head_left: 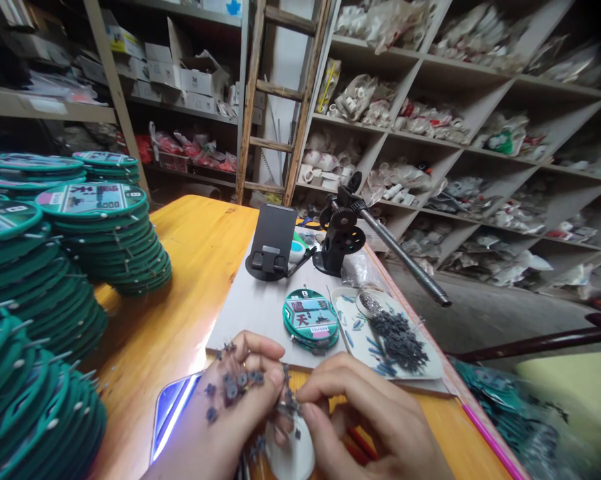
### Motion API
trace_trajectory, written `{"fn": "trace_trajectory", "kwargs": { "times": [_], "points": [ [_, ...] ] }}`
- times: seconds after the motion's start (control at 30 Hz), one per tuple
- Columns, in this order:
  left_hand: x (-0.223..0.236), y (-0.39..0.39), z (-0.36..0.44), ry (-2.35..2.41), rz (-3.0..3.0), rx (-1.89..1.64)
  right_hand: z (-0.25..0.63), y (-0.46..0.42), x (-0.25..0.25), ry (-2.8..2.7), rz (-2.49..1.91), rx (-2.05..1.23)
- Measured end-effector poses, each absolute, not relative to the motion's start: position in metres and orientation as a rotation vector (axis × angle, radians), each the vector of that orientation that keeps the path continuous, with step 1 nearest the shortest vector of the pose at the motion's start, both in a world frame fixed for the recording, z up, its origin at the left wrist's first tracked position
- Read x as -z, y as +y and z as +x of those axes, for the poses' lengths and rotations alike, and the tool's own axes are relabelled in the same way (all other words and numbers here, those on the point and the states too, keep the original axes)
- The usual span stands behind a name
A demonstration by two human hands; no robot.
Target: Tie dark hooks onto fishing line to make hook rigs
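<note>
L hand [243, 417] at 7 o'clock is holding small dark pcs [231, 390] w/ thin stems while R hand [365, 403] at 5 o'clock is narrowly pinching one, all prob. feeling light, slippery & fragile, so thicker bodies, not stems, are suiting fingertips.

Yellow table [195, 250] with stacked green discs [117, 243]

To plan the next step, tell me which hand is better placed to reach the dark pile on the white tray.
Probably the right hand: it is nearer the white tray and its dark pile, while the left hand is farther off, with small dark pieces about it.
</note>
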State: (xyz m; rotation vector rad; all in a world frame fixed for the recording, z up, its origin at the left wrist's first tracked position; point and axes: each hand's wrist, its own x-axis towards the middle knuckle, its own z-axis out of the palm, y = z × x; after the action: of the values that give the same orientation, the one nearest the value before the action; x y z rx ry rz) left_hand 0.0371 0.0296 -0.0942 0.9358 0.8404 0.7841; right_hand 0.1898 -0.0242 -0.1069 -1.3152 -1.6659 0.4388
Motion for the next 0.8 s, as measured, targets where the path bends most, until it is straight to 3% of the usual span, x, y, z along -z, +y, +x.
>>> {"fn": "trace_trajectory", "kwargs": {
  "times": [0.8],
  "points": [
    [0.121, 0.034, 0.042, 0.704, 1.283, -0.654, 0.203, -0.025, 0.083, -1.691, -1.406, -0.521]
  ]
}}
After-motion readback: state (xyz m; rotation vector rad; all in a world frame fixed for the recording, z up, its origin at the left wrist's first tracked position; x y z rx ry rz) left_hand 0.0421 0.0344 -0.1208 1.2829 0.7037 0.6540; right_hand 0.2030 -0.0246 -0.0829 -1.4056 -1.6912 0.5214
